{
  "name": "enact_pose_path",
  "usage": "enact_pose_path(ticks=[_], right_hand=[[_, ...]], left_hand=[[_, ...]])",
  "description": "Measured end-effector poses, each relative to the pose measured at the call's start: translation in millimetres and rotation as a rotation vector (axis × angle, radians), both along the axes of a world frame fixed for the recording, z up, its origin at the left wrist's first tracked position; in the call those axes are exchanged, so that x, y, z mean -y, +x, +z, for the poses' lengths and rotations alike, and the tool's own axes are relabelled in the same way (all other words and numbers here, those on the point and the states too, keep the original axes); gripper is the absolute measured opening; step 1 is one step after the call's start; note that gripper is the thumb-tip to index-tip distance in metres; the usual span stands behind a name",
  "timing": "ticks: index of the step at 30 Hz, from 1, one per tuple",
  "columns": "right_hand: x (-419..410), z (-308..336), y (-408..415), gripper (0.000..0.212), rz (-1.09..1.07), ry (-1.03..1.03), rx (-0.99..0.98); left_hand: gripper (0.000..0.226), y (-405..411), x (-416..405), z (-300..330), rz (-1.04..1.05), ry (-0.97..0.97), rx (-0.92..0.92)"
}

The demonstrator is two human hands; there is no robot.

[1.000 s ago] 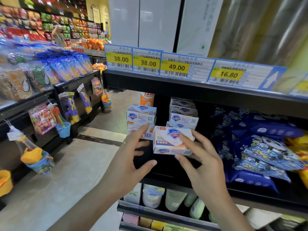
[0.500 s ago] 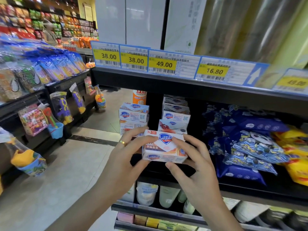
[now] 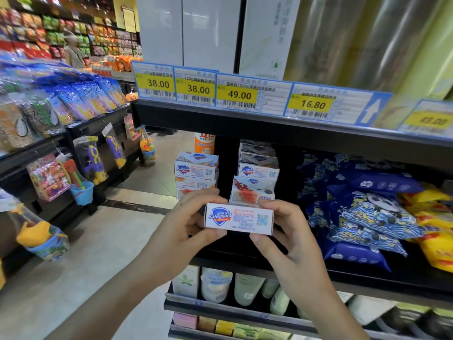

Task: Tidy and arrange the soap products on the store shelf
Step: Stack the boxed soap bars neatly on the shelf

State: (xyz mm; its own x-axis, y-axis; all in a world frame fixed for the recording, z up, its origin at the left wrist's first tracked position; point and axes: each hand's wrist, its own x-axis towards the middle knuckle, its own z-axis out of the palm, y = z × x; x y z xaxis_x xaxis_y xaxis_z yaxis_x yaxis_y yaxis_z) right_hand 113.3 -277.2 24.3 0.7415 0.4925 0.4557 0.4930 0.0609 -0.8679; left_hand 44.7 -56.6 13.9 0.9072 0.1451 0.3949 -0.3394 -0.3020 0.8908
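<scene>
The soap box [image 3: 239, 218], pinched at its two ends by the left hand [image 3: 180, 231] and right hand [image 3: 291, 238] just before the shelf [image 3: 245, 256], could topple the leaning pomegranate box [image 3: 252, 190] behind if pushed in carelessly.

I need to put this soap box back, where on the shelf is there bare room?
Bare black shelf shows in front of the soap stacks, under the held soap box, and between the right stack and the blue packets. Rightward it is crowded.
</scene>
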Motion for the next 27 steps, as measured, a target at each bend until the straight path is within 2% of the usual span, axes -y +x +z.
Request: enact_pose_path(ticks=[7, 12, 15, 19, 23, 27], right_hand=[[-3, 2, 1, 0.039, 0.019, 0.043, -0.065], [-7, 4, -2, 0.038, 0.029, 0.077, -0.145], [-8, 6, -4, 0.039, 0.017, 0.077, -0.178], [-7, 9, -8, 0.055, 0.037, 0.083, -0.165], [-3, 9, -11, 0.083, 0.057, -0.012, -0.043], [-1, 8, -14, 0.087, 0.061, -0.117, 0.128]], left_hand=[[0.044, -4, -2, 10, 0.083, 0.128, 0.013], [0.039, -8, 3, 16, -0.046, -0.114, -0.073], [0.033, -10, 6, 20, -0.056, -0.195, -0.092], [0.026, -12, 7, 22, -0.031, -0.258, -0.133], [0.038, -12, 10, 26, 0.024, -0.318, -0.226], [0.053, -12, 8, 29, 0.098, -0.306, -0.397]])
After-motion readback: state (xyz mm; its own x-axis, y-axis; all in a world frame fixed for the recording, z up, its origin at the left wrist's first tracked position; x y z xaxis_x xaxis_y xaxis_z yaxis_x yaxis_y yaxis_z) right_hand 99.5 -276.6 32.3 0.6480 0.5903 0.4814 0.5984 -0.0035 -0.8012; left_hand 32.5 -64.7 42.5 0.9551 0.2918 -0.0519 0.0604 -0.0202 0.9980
